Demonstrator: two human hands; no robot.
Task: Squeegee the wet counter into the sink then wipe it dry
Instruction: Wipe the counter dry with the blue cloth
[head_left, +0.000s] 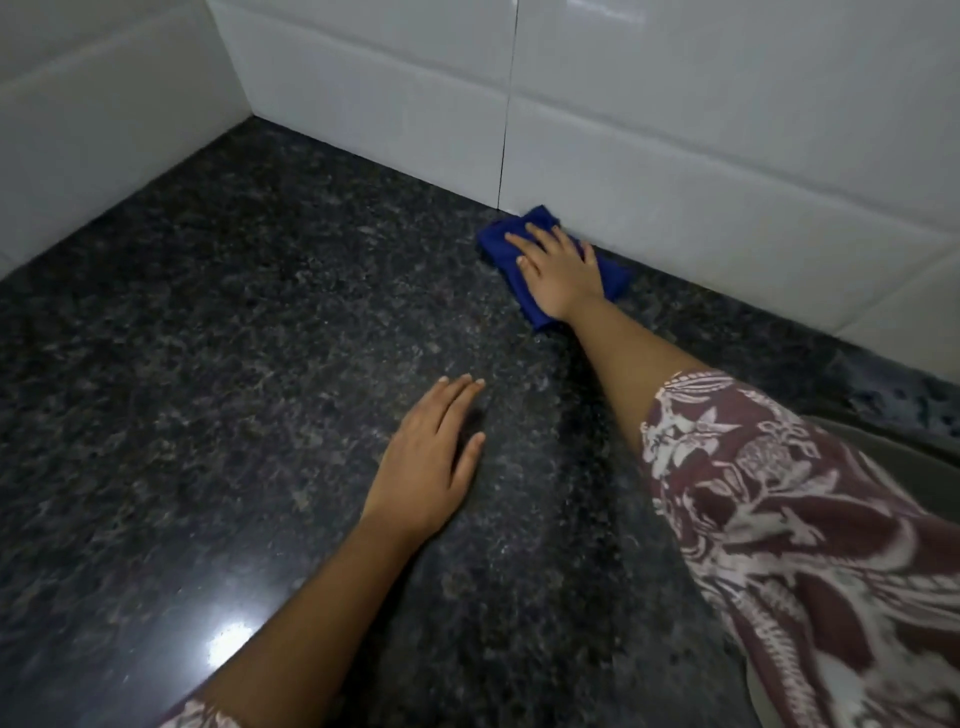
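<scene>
A dark speckled granite counter (234, 364) fills the view. A folded blue cloth (501, 241) lies on it at the back, right against the white tiled wall. My right hand (558, 273) presses flat on the cloth, fingers spread and pointing left. Nearer to me, my left hand (428, 465) rests palm down on the bare counter and holds nothing. No squeegee is in view.
White wall tiles (675, 156) run along the back and the left side (104, 130) and meet in a corner. A grey sink rim (883, 447) shows at the right edge behind my patterned sleeve (779, 519). A lamp glare (228, 639) reflects near the front.
</scene>
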